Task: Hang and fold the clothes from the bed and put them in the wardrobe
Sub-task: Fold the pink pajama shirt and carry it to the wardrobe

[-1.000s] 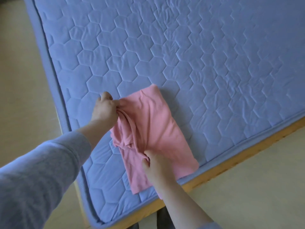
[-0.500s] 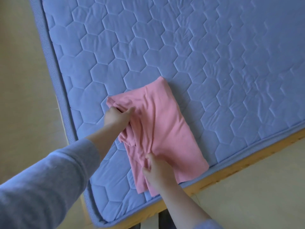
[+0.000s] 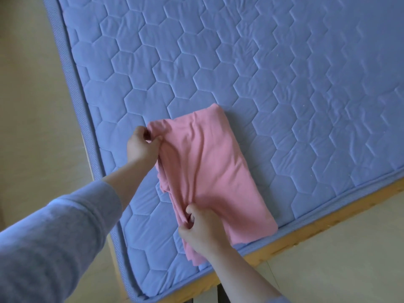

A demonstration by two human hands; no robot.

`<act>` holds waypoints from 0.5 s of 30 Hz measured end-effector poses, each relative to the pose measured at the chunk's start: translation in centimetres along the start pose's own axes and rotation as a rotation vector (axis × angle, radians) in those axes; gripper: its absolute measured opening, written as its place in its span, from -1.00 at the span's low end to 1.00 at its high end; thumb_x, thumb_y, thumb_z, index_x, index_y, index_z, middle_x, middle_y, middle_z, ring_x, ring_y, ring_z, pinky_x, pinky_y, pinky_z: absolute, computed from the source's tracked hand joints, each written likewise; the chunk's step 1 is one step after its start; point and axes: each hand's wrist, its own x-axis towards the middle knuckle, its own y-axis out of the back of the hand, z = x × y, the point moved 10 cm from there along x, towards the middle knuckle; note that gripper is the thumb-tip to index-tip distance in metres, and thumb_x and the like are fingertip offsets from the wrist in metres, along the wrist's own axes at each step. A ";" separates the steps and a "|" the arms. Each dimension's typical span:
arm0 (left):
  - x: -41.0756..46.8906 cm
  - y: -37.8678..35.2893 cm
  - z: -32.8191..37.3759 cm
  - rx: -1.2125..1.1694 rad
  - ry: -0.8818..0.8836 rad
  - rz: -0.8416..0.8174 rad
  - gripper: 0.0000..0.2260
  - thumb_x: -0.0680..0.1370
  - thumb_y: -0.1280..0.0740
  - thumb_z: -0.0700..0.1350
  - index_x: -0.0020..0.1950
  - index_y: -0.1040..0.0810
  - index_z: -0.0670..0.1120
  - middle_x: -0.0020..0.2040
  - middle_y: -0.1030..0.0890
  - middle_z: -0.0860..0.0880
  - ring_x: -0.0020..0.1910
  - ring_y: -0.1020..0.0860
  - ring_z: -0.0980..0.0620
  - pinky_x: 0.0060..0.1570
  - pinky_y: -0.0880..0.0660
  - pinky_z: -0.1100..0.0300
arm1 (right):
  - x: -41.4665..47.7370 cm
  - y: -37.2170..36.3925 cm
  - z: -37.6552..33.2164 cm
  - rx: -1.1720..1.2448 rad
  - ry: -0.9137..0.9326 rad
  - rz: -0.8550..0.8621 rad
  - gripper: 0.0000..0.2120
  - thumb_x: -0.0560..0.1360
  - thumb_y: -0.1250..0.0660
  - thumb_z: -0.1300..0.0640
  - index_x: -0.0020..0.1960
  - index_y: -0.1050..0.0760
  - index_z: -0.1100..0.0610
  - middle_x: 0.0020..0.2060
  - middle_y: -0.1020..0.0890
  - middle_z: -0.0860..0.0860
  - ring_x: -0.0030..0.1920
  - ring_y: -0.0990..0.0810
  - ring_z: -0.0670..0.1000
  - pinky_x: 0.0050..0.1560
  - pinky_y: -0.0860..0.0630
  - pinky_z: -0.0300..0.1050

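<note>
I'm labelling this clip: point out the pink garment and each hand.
pink garment (image 3: 215, 162), head view, flat middle panel.
left hand (image 3: 142, 146), head view, back of hand.
right hand (image 3: 203, 230), head view, back of hand.

The garment (image 3: 214, 171) lies on the mattress (image 3: 284, 73), near its front corner. The left hand (image 3: 142, 146) is at the garment's far left corner, the right hand (image 3: 203, 230) at its near left edge. The bed frame (image 3: 306, 239) lies under the mattress, with floor (image 3: 28, 106) to the left.

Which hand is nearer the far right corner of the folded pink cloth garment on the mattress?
Left. The left hand pinches the far left corner of the folded pink cloth garment, across its far edge from that corner; the right hand grips its near end.
</note>
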 end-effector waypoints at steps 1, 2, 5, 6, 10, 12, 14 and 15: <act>0.4 0.1 -0.2 0.010 0.024 -0.001 -0.84 0.51 -0.38 -0.14 0.00 -0.42 -0.08 -0.07 -0.51 0.00 -0.03 -0.54 -0.11 0.03 -0.52 0.02 | -0.1 0.1 -0.3 0.025 0.013 0.012 -0.86 0.36 -0.23 0.06 -0.23 -0.30 0.10 -0.38 -0.52 0.05 -0.32 -0.50 0.06 -0.28 -0.41 -0.03; 0.7 0.0 -0.7 0.028 0.060 -0.009 -0.84 0.52 -0.37 -0.13 0.00 -0.41 -0.08 -0.06 -0.51 -0.02 -0.01 -0.55 -0.14 0.02 -0.53 0.00 | -0.1 0.0 -0.5 0.016 0.024 0.020 -0.87 0.36 -0.23 0.07 -0.23 -0.31 0.10 -0.38 -0.51 0.05 -0.31 -0.49 0.06 -0.27 -0.41 -0.03; 0.5 -1.0 -2.8 0.007 0.243 -0.061 -0.74 0.51 -0.36 -0.06 0.13 -0.39 -0.09 0.03 -0.53 -0.05 0.04 -0.58 -0.17 0.02 -0.55 0.01 | 0.8 -1.1 0.3 -0.107 -0.005 -0.028 -0.92 0.45 -0.23 0.04 -0.13 -0.39 0.05 -0.18 -0.61 0.01 -0.09 -0.56 0.08 -0.11 -0.38 -0.08; 0.3 -1.4 -3.3 -0.026 0.290 -0.069 -0.65 0.49 -0.38 -0.05 0.20 -0.38 -0.10 0.06 -0.52 -0.04 0.06 -0.58 -0.16 0.04 -0.55 0.02 | 1.1 -1.5 0.7 -0.119 -0.021 -0.048 -0.88 0.47 -0.24 0.01 -0.10 -0.39 0.06 -0.12 -0.62 0.01 -0.03 -0.57 0.08 -0.07 -0.38 -0.08; -0.8 -1.9 -3.9 -0.001 0.292 -0.068 -0.52 0.44 -0.44 0.00 0.26 -0.32 -0.07 0.06 -0.49 -0.04 0.03 -0.54 -0.11 -0.10 -0.43 0.12 | 1.6 -2.2 1.1 -0.116 -0.053 -0.052 -0.68 0.51 -0.22 -0.17 -0.05 -0.44 0.10 -0.06 -0.65 0.04 0.02 -0.58 0.08 0.01 -0.42 -0.06; -1.6 -1.7 -5.0 0.030 0.344 -0.062 -0.42 0.39 -0.49 0.08 0.27 -0.31 -0.09 0.09 -0.46 -0.05 -0.03 -0.49 -0.08 -0.10 -0.39 0.12 | 1.5 -2.3 1.3 -0.108 -0.055 -0.041 -0.69 0.54 -0.17 -0.16 -0.05 -0.43 0.09 -0.06 -0.64 0.05 0.03 -0.58 0.10 0.02 -0.41 -0.05; -2.5 -1.6 -6.2 0.107 0.400 -0.085 -0.36 0.31 -0.53 0.19 0.17 -0.30 -0.07 0.10 -0.39 -0.04 -0.07 -0.44 -0.04 -0.10 -0.38 0.12 | 1.2 -2.7 1.6 -0.160 -0.063 -0.072 -0.72 0.55 -0.15 -0.14 0.03 -0.42 0.06 0.02 -0.60 0.03 0.11 -0.54 0.10 0.07 -0.40 -0.04; -3.0 -1.7 -6.7 0.141 0.420 -0.115 -0.35 0.27 -0.54 0.23 0.11 -0.29 -0.06 0.09 -0.37 -0.03 -0.08 -0.43 -0.03 -0.10 -0.39 0.12 | 0.9 -2.9 1.8 -0.210 -0.068 -0.097 -0.72 0.52 -0.18 -0.14 0.09 -0.41 0.03 0.07 -0.56 0.02 0.16 -0.50 0.10 0.11 -0.39 -0.02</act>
